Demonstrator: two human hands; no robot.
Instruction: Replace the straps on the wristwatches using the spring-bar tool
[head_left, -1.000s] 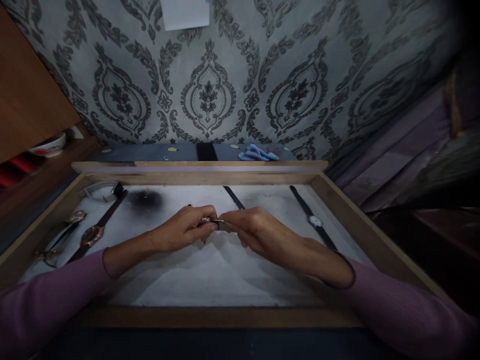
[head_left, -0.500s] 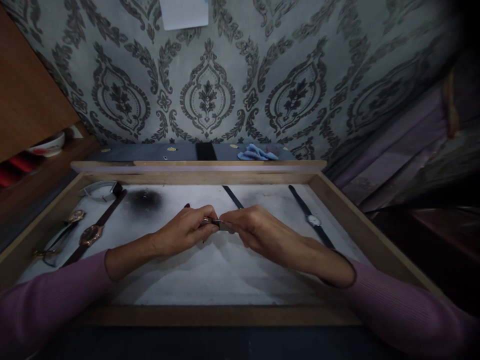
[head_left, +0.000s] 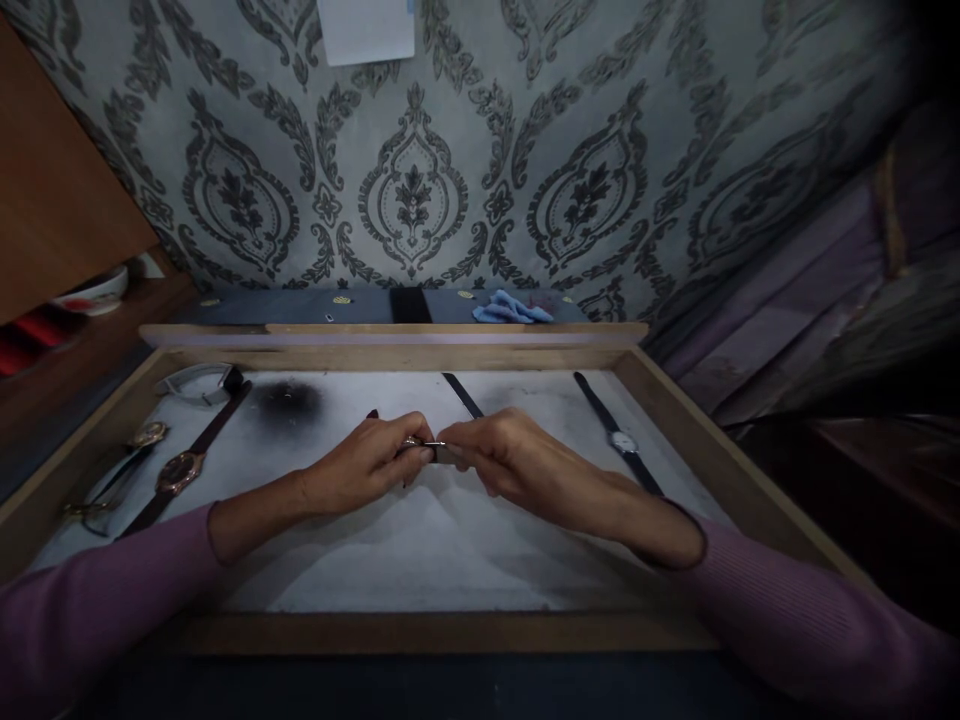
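My left hand (head_left: 375,455) is closed around a wristwatch (head_left: 410,443), whose round metal edge shows at the fingertips. A bit of dark strap pokes out above the hand and another below it. Pinched in my right hand (head_left: 517,460) is a small flat metal tool (head_left: 444,454), its edge against or very close to the watch. Fingers hide most of both, so the tool's exact kind is unclear. Behind the right hand, a narrow dark strip (head_left: 461,394) lies on the white surface, partly covered.
A shallow wooden tray (head_left: 450,632) with a white bottom surrounds the work. At its left lie a brown-strapped watch (head_left: 180,472), a gold watch (head_left: 150,434) and a pale-strapped one (head_left: 196,384). On the right is a black-strapped watch (head_left: 622,441). A blue cloth (head_left: 511,307) sits behind.
Both hands keep nearly the same pose and grip. The flat metal tool appears slightly tilted against the watch compared with before; the whole view has shifted a little.
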